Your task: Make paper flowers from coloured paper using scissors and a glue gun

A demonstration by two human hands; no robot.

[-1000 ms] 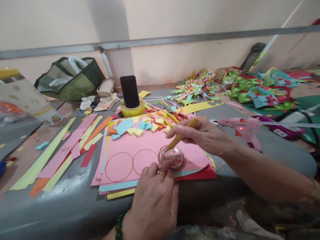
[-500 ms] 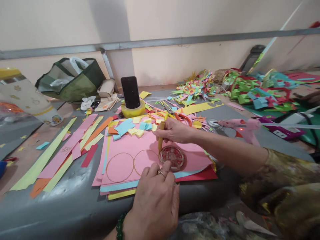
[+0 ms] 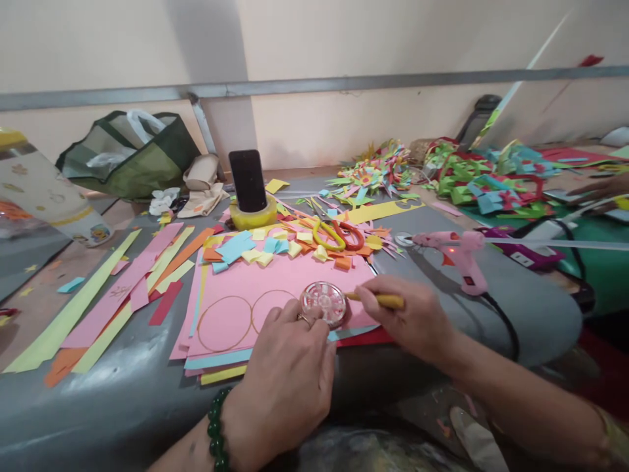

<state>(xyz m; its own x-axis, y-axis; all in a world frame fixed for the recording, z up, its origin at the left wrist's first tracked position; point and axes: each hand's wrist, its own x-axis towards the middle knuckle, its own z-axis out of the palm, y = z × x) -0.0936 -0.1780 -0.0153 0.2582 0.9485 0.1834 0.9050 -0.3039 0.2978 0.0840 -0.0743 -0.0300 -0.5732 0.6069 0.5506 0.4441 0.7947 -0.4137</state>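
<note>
My left hand [image 3: 289, 370], with its fingers bent, presses a round, clear plastic disc with red showing through [image 3: 323, 296] flat on a pink paper sheet [image 3: 240, 278]. In my right hand [image 3: 415, 321] is a yellow-brown pen [image 3: 390, 301], pinched between thumb and fingers, its tip against the disc's right edge. Two brown circle outlines [image 3: 225, 296] are drawn side by side on the pink sheet, left of the disc; my left fingers cover part of the second. Blue, red and yellow sheets [image 3: 223, 375] stick out from under the pink one.
Paper scraps [image 3: 238, 248] and scissors with yellow and red handles [image 3: 348, 235] lie at the sheet's far edge. A phone [image 3: 247, 180] stands in a tape roll [image 3: 253, 215]. To the right is a pink glue gun [image 3: 464, 252] with a cord; paper strips [image 3: 118, 298] lie left.
My right hand has moved with the pen from the disc's far left edge round to its right side. The left hand keeps pressing the disc. The view has shifted slightly.
</note>
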